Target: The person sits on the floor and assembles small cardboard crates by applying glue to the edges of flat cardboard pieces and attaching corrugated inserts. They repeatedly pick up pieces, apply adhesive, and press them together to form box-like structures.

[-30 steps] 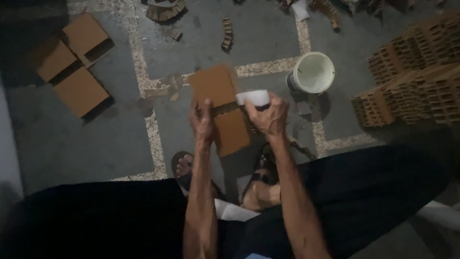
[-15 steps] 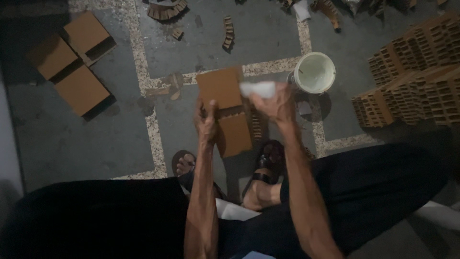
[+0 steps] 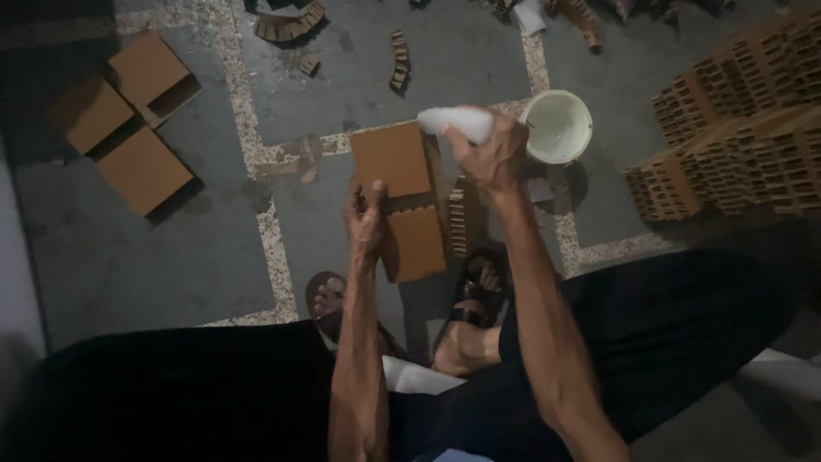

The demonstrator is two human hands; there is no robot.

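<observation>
My left hand grips the left edge of a brown cardboard piece, a pair of flat panels joined by a toothed seam, held up above my sandalled feet. My right hand is closed around a small white bottle-like object at the top right corner of the cardboard. A strip of slotted cardboard lies along the right side of the piece.
A white bucket stands on the grey floor just right of my right hand. Stacks of slotted cardboard fill the right side. Three flat brown boxes lie at the left. Cardboard scraps litter the far floor.
My right hand has lifted the white object up and to the right, toward the bucket. The cardboard has shifted slightly upward in my left hand.
</observation>
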